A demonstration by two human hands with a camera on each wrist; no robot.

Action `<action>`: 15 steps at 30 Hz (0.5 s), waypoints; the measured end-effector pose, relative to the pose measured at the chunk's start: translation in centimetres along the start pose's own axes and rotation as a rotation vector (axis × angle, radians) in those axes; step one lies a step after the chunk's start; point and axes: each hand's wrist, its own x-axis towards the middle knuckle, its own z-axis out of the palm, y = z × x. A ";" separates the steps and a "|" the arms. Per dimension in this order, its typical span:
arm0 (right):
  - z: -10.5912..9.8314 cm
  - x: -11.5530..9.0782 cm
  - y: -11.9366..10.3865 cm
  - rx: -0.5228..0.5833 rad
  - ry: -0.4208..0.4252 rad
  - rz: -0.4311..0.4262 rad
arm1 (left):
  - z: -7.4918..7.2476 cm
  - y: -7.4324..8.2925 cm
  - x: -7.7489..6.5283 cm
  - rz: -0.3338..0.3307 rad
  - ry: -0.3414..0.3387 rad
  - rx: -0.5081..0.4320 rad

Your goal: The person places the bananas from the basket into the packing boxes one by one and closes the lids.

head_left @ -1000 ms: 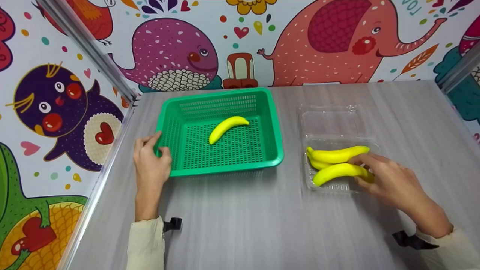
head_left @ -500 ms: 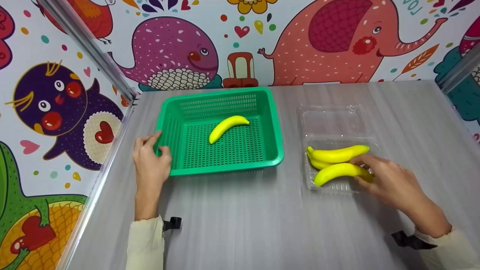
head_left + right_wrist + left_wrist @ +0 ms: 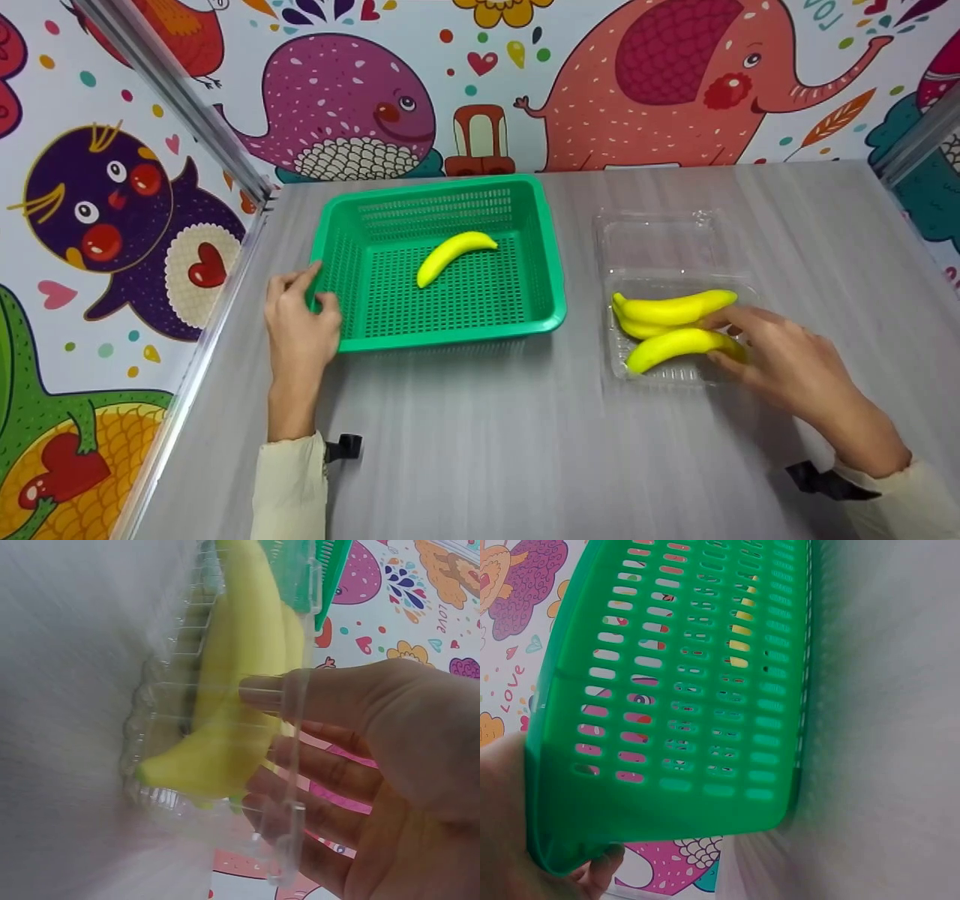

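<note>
My left hand [image 3: 301, 322] grips the left side rim of a green plastic basket [image 3: 559, 300]; in the left wrist view the fingers curl round that rim. One yellow banana [image 3: 456, 256] lies on the basket's floor. To the right, a clear plastic clamshell box [image 3: 679, 375] sits with its lid laid back and several bananas in it. My right hand [image 3: 787, 360] reaches over the box's right edge and pinches the nearest banana [image 3: 667, 349] by its right end. Behind it lies another banana [image 3: 675, 307], partly covering one below. In the right wrist view, the thumb [image 3: 262, 694] presses on the banana.
The grey wood-grain table [image 3: 480, 450] carries both containers, with a gap between them. A wall printed with cartoon animals [image 3: 352, 97] stands along the back, and another borders the left side. The clear lid [image 3: 664, 244] lies behind the box.
Hardly anything differs. The right hand and the nearest banana shift by a very small amount; the left hand stays on the basket rim.
</note>
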 end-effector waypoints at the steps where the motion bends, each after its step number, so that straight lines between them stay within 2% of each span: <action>1: -0.1 0.0 -0.1 0.000 0.002 0.004 | 0.0 0.0 0.0 0.000 -0.001 -0.001; 7: -0.8 0.3 -1.0 -0.014 0.050 -0.009 | -0.1 0.0 0.0 0.000 0.000 -0.005; 15: -1.5 1.4 -3.1 -0.023 0.176 -0.107 | -0.1 0.1 0.0 0.000 -0.005 0.000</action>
